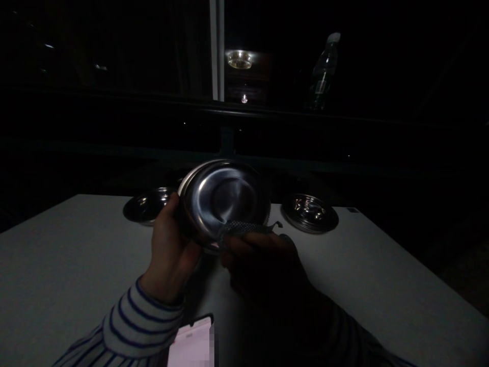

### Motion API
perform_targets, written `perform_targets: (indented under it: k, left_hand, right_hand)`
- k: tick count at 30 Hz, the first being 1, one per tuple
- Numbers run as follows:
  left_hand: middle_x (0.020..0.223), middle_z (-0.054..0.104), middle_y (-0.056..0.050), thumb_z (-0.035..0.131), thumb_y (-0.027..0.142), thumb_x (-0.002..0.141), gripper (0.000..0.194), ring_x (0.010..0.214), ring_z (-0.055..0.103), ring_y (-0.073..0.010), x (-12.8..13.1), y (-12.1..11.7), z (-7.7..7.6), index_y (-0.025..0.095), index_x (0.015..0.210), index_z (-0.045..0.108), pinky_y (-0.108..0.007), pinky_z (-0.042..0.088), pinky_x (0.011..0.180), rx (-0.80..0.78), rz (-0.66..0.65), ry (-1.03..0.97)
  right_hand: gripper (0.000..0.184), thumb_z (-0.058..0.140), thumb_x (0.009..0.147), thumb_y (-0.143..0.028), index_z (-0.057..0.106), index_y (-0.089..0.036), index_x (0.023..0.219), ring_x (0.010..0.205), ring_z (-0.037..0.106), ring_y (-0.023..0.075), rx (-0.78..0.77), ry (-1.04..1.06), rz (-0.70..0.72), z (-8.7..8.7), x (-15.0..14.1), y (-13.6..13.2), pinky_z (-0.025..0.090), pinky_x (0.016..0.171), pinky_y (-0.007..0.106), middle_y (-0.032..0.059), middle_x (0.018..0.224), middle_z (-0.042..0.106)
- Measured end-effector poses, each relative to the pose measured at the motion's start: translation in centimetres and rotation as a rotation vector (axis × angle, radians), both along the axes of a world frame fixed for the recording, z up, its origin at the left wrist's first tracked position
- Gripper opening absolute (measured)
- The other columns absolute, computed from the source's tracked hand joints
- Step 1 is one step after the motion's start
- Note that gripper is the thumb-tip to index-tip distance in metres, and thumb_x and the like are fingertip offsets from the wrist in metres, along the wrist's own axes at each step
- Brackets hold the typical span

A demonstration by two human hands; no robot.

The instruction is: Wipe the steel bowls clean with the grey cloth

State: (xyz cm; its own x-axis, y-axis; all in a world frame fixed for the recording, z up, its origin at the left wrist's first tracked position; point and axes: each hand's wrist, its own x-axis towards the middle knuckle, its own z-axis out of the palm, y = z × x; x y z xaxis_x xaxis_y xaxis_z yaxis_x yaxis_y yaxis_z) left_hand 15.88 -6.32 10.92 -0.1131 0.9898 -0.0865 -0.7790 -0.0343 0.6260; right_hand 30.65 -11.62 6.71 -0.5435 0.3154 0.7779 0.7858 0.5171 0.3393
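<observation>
My left hand (171,244) grips the left rim of a shiny metal bowl (233,193), tilted up above the table with its rounded face towards me. Against the bowl's lower edge, my right hand (263,260) presses a dark, fine-checked cloth (248,228) held in closed fingers. Deep shadow hides most of the right hand. Beyond my left hand rests another metal bowl (147,206), and to the right sits a stack of similar bowls (309,213).
Both forearms reach over a white table (76,255). A lit phone (191,344) lies near my left sleeve. Past the far edge, a clear plastic bottle (324,71) stands by a dark window with a pale frame (217,51). The room is very dim.
</observation>
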Motion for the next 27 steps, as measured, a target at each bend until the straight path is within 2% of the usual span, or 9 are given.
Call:
perform_targets:
  k: [3,7,12,18,23,27]
  left_hand:
    - [0.066,0.066,0.001,0.044,0.023,0.082,0.019,0.061,0.06,-0.0125,0.0,-0.1,0.1,0.018,0.079,0.062,-0.022,0.051,0.057,0.016,0.011,0.006]
    - [0.067,0.066,0.0,0.043,0.022,0.083,0.021,0.062,0.06,-0.0125,0.0,-0.1,0.2,0.019,0.078,0.062,-0.022,0.051,0.058,0.009,0.04,0.017]
    - [0.067,0.066,0.002,0.044,0.023,0.082,0.019,0.059,0.06,-0.0109,0.2,-0.1,0.0,0.019,0.077,0.062,-0.02,0.051,0.055,-0.017,0.001,0.021]
    - [0.067,0.067,0.001,0.042,0.022,0.083,0.021,0.062,0.06,-0.0116,0.0,-0.1,0.1,0.018,0.079,0.062,-0.021,0.052,0.059,0.008,0.012,0.007]
    - [0.067,0.068,0.0,0.042,0.02,0.083,0.022,0.062,0.061,-0.0122,-0.1,0.0,0.2,0.018,0.079,0.063,-0.021,0.052,0.057,-0.01,-0.021,-0.018]
    - [0.064,0.067,0.001,0.041,0.02,0.084,0.023,0.06,0.061,-0.0116,-0.2,0.0,0.2,0.019,0.078,0.063,-0.021,0.052,0.058,0.013,-0.007,-0.003]
  right_hand:
    - [0.018,0.045,0.082,-0.022,0.059,-0.019,0.093,0.088,0.047,0.0157,0.01,-0.004,0.042,0.1,0.3,0.0,0.035,0.063,0.031,-0.0024,0.101,0.063]
    - [0.018,0.047,0.081,-0.025,0.06,-0.018,0.092,0.092,0.047,0.0169,0.015,0.059,0.018,0.0,0.8,0.3,0.036,0.064,0.03,0.0001,0.1,0.063]
    - [0.02,0.046,0.082,-0.025,0.059,-0.019,0.096,0.089,0.046,0.0161,0.028,-0.003,0.047,-0.6,0.2,0.2,0.035,0.065,0.032,-0.0013,0.102,0.062]
    - [0.018,0.048,0.08,-0.025,0.058,-0.019,0.093,0.089,0.048,0.0177,0.016,0.126,0.005,-0.4,1.4,0.5,0.038,0.067,0.031,0.002,0.101,0.062]
    - [0.017,0.049,0.079,-0.024,0.058,-0.018,0.092,0.086,0.049,0.0166,0.02,0.057,0.055,-0.3,0.7,0.3,0.037,0.063,0.031,-0.0001,0.097,0.063]
    - [0.014,0.05,0.079,-0.024,0.057,-0.018,0.089,0.086,0.049,0.0177,-0.018,0.173,0.005,-0.3,1.5,0.5,0.04,0.068,0.031,0.0022,0.098,0.063]
